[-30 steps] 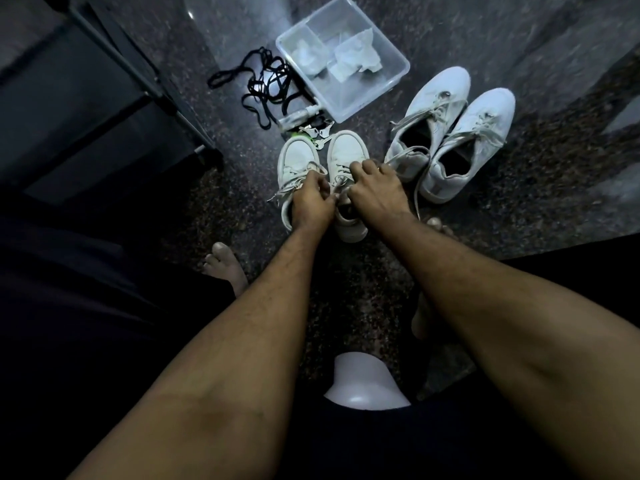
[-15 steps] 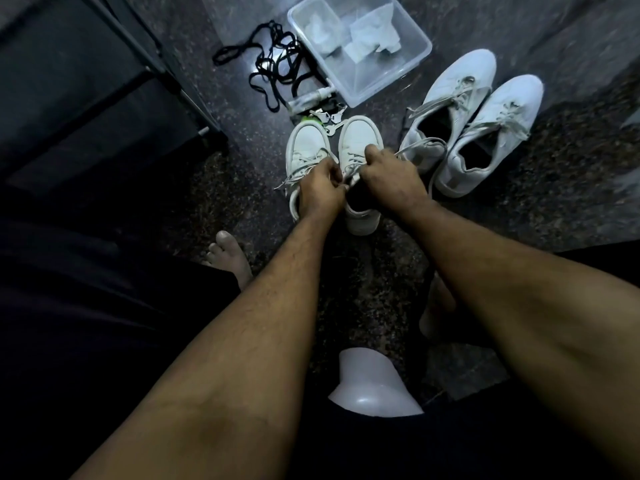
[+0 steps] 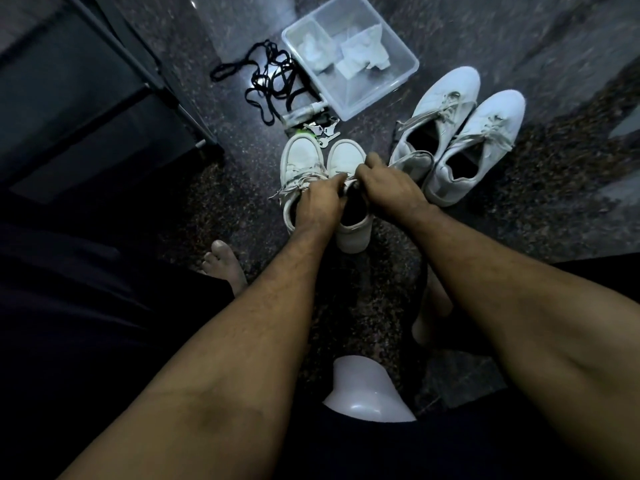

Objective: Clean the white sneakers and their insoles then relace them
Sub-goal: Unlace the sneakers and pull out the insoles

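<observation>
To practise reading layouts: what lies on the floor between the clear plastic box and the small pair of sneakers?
In the head view, a bunch of keys lies between the clear plastic box and the small sneakers.

Speckled floor (image 3: 450, 39) — sneakers (image 3: 301, 157), clear box (image 3: 398, 84), black laces (image 3: 273, 81).

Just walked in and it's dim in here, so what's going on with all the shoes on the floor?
A person sitting on the floor is working both hands at the laces of the nearer pair of white sneakers: left hand and right hand are both at the right shoe's lacing. A second white pair waits beside it, still laced. Black laces and a clear bin lie beyond.
</observation>
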### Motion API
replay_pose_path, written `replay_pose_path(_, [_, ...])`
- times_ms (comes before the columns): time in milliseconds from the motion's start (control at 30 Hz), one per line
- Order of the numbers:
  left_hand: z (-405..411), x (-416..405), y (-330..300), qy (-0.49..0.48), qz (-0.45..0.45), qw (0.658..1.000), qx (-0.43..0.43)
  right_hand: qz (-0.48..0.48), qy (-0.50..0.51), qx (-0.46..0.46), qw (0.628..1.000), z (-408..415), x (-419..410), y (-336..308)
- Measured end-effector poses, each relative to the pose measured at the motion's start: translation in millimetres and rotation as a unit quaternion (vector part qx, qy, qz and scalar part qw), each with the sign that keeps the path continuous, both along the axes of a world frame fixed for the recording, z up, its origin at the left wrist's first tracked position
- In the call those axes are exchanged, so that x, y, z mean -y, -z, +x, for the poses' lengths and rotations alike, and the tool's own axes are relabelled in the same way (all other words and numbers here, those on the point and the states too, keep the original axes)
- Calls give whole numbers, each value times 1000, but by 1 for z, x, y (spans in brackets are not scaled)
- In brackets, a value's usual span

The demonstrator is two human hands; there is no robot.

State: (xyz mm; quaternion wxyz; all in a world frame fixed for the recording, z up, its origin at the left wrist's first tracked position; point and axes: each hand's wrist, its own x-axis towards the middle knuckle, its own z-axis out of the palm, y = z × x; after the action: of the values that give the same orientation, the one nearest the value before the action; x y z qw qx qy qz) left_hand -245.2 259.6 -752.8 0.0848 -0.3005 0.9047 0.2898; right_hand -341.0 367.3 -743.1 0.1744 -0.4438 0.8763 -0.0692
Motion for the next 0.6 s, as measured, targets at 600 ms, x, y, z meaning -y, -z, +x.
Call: replay_pose_path(600, [-65,37,-12,59,-88,994,1,-175,298,59,936,-102,50,17])
